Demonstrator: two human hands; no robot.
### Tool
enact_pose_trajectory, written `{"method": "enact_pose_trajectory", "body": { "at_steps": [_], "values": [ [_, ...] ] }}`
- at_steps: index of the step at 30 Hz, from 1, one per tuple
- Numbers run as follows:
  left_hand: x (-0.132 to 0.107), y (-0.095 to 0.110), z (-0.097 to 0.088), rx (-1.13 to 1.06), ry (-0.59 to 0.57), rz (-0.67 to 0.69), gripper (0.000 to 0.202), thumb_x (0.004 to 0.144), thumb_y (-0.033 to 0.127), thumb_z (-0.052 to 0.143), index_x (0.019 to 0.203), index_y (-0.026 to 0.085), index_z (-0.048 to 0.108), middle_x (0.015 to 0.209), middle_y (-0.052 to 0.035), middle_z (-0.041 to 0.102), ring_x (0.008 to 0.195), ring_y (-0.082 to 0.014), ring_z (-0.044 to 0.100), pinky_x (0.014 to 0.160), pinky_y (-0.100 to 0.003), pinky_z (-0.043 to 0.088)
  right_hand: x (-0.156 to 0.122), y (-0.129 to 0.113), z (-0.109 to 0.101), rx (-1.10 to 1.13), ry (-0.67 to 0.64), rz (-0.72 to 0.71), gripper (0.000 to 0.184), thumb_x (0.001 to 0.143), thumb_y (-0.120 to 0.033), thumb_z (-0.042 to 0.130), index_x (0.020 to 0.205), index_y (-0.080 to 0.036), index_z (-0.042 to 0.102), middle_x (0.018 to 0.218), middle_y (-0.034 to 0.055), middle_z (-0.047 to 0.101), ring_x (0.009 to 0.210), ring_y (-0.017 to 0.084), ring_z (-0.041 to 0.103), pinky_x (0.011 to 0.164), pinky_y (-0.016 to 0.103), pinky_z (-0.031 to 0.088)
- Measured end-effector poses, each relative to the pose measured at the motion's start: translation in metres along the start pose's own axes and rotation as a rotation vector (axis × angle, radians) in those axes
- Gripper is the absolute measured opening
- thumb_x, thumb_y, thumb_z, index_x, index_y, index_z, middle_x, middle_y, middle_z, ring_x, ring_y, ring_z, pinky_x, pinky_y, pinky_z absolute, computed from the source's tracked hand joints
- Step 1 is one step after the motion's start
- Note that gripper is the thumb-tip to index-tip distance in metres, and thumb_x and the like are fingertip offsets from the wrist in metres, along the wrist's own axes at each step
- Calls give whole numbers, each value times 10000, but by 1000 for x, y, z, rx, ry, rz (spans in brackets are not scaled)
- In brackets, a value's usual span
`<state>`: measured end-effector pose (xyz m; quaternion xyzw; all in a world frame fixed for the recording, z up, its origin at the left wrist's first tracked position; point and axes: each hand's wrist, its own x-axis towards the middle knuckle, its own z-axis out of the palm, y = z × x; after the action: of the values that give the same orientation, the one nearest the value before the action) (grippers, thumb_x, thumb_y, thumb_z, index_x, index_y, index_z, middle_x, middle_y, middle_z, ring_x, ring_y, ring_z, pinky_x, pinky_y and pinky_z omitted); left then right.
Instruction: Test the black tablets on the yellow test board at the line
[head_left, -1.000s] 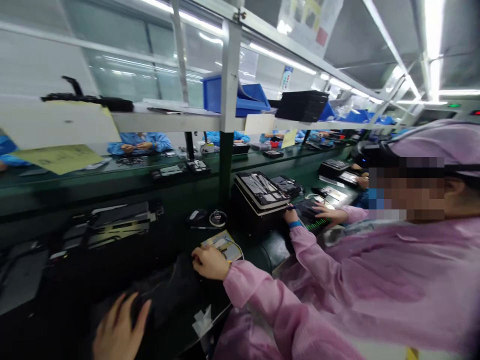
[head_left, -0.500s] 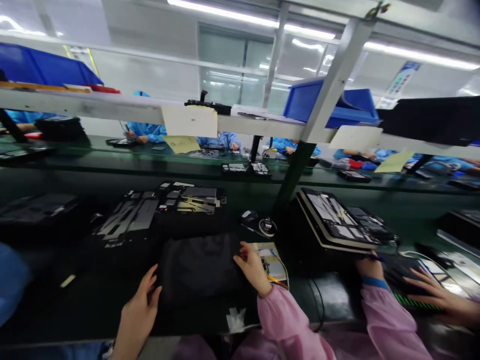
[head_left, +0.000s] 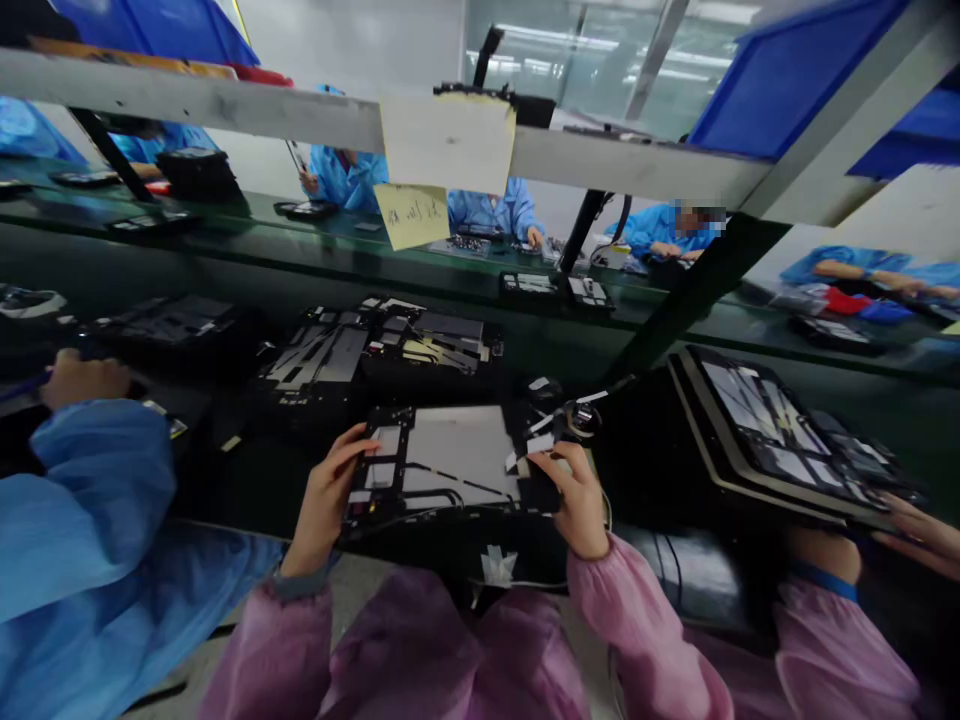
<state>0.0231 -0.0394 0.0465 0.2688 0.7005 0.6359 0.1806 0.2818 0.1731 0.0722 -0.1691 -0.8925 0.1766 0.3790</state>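
A flat black panel with silver-grey plates and thin black cables, like an opened tablet (head_left: 457, 455), is held level over the front of the bench. My left hand (head_left: 328, 497) grips its left edge, fingers on the top face and the thumb side hidden below. At the right edge, my right hand (head_left: 574, 490) closes on the tablet beside some white strips (head_left: 541, 442) that stick up from it. Just behind lie more opened tablets (head_left: 442, 340) with similar plates and cables.
To the right rises a stack of tablets (head_left: 772, 430), a co-worker's hands (head_left: 919, 530) at its near side. On the left a co-worker's blue sleeve (head_left: 97, 490) reaches over the bench. Small round black item (head_left: 583, 418) behind my right hand. A shelf beam (head_left: 300, 105) crosses above.
Both hands were apart beside a dark flat surface; now they hold the opened tablet between them. My view has tilted down, and a co-worker's blue sleeve has entered at left.
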Motion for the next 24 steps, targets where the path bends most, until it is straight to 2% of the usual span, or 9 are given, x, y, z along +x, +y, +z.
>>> {"method": "enact_pose_trajectory", "body": {
  "at_steps": [3,5,7,9,11,14,17,21,24],
  "values": [
    [13,-21,7,-112,-62,-247,557,804,474,535,1221,116,623,1163,-139,675,972,-271,667,748,-345,564,-17,18,27,-170,-88,-70,431,895,-63,412,1223,-239,630,1153,124,583,1105,247,539,887,410,516],
    [19,-34,8,-129,-143,-321,581,828,463,483,1266,97,592,1193,-154,663,987,-278,664,740,-346,565,-28,26,41,-223,-200,-73,492,894,-36,371,1294,-230,580,1175,128,589,1120,240,532,920,414,515],
    [22,-43,7,-41,-187,-275,539,847,445,465,1249,114,608,1273,-139,624,1133,-286,605,887,-364,527,-38,29,48,-233,-290,-63,521,888,-24,351,1321,-226,556,1178,123,601,1128,235,533,956,421,509],
    [24,-48,6,129,-179,-159,509,861,416,470,1284,156,583,1359,-97,568,1265,-271,509,1060,-388,407,-45,28,52,-213,-335,-33,543,869,-6,333,1319,-216,555,1188,118,605,1148,234,532,988,426,498],
    [24,-52,7,315,-159,-55,504,884,375,450,1350,194,520,1421,-62,513,1323,-245,448,1140,-399,300,-49,26,53,-181,-344,27,548,859,1,318,1312,-197,552,1198,118,603,1157,236,531,1001,428,495],
    [20,-57,12,491,-145,35,480,925,329,369,1373,202,486,1440,-60,487,1336,-227,433,1155,-399,282,-50,22,55,-145,-321,113,468,894,-53,335,1295,-173,544,1172,132,607,1145,258,535,985,451,500],
    [12,-64,17,556,-131,74,456,943,321,334,1343,192,509,1467,-80,445,1360,-223,403,1155,-384,286,-46,17,59,-110,-313,143,412,932,-150,376,1328,-168,488,1180,147,602,1170,282,526,988,488,488],
    [2,-67,20,520,-140,54,441,959,382,342,1325,209,517,1517,-71,377,1393,-216,355,1160,-367,278,-41,7,68,-119,-338,152,515,937,-243,403,1427,-99,332,1356,206,498,1324,310,413,1045,525,425],
    [-5,-62,17,506,-190,44,466,950,425,378,1369,242,469,1544,-51,332,1413,-221,319,1167,-372,261,-40,-5,77,-181,-382,157,593,929,-376,461,1412,-52,345,1419,247,435,1375,342,347,1086,571,349]
  ]
}}
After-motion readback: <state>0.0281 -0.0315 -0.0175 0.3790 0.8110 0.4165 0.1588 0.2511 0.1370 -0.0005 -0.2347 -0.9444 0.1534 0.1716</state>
